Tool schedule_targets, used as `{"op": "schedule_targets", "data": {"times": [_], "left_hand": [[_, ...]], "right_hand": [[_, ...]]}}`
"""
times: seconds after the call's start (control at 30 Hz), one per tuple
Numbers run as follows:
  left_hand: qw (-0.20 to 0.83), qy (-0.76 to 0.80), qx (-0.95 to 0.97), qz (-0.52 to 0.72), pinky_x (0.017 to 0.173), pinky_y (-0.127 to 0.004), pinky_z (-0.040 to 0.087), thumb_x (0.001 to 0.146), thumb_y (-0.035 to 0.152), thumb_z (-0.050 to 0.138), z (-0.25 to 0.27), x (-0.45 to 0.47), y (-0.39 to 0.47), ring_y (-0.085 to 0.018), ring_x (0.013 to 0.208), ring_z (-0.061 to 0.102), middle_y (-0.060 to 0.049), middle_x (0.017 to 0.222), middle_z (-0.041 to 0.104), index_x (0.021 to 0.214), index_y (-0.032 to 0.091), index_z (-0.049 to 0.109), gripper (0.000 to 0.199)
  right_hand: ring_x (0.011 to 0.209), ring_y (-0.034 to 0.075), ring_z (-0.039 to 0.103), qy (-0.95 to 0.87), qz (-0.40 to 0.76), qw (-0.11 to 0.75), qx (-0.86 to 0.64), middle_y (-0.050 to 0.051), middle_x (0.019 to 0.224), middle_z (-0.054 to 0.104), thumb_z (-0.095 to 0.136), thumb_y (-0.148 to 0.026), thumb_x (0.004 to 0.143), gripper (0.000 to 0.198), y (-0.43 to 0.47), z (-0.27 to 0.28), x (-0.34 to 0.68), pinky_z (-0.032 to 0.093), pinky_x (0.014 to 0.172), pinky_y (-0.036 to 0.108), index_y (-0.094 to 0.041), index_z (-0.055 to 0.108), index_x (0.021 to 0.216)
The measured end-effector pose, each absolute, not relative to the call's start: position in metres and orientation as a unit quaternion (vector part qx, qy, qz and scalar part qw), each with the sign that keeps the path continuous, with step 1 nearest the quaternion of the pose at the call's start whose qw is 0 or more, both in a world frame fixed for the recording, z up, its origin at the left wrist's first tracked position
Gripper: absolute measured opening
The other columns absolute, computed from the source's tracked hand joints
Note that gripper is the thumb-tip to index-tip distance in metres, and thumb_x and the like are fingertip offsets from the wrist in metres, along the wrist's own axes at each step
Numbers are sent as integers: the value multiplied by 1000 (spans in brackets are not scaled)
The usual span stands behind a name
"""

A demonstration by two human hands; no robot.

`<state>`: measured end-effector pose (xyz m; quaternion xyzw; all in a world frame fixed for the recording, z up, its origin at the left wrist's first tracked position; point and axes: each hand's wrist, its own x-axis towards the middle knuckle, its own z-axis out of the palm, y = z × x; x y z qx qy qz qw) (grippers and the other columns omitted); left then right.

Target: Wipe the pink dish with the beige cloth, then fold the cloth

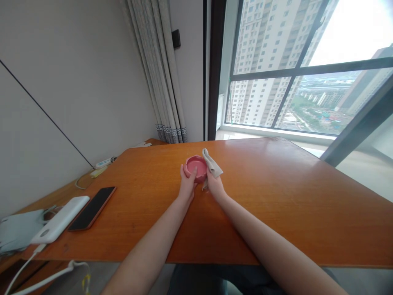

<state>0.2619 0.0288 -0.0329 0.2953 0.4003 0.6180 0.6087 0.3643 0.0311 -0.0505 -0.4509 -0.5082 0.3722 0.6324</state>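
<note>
Well inside the near edge of the tabletop [276, 184], the left hand [186, 186] has fingers closed on the pink bowl [198, 163]; the right hand [215, 186] pinches the cloth [212, 165] against it. Too strong pushing could twist the bowl loose.

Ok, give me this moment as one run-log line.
left hand: holds pink bowl | right hand: holds beige cloth against bowl's right side | wooden table: smartphone beside white power bank
</note>
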Motion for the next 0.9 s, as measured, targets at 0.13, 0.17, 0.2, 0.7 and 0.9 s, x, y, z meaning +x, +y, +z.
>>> {"op": "schedule_targets", "data": {"times": [0.13, 0.17, 0.2, 0.7, 0.9], "left_hand": [[627, 392, 332, 586, 83, -30, 54, 76, 45, 68, -35, 263, 26, -22, 112, 58, -9, 139, 48, 138, 30, 34, 72], [642, 385, 337, 571, 83, -32, 53, 79, 52, 62, -32, 262, 25, -22, 110, 60, -10, 135, 52, 136, 28, 39, 66], [661, 378, 342, 550, 83, -34, 53, 81, 59, 54, -29, 260, 25, -23, 107, 62, -12, 131, 56, 134, 26, 43, 64], [724, 337, 323, 508, 82, -37, 55, 84, 47, 57, -28, 262, 24, -25, 114, 56, -12, 129, 56, 119, 20, 52, 45], [618, 344, 318, 631, 81, -29, 55, 77, 42, 69, -36, 266, 28, -18, 111, 58, -5, 134, 51, 119, 30, 40, 52]], "right_hand": [[132, 23, 40, -481, 303, 686, -455, 6, 142, 46, 49, -42, 83, 60, 20, -36, 354, 32, 111, 41, -21, 42, 139], [130, 23, 42, -490, 303, 686, -445, 6, 139, 50, 49, -42, 83, 58, 20, -30, 360, 32, 111, 41, -21, 46, 136], [128, 23, 46, -504, 310, 679, -434, 6, 134, 55, 50, -43, 82, 53, 22, -23, 370, 34, 110, 41, -22, 52, 131], [120, 21, 54, -600, 423, 571, -366, 0, 121, 65, 53, -45, 82, 37, 32, 2, 409, 38, 107, 37, -31, 66, 114], [117, 18, 56, -427, 384, 662, -481, 2, 117, 66, 43, -49, 85, 48, 28, -34, 366, 42, 103, 37, -29, 54, 128]]}}
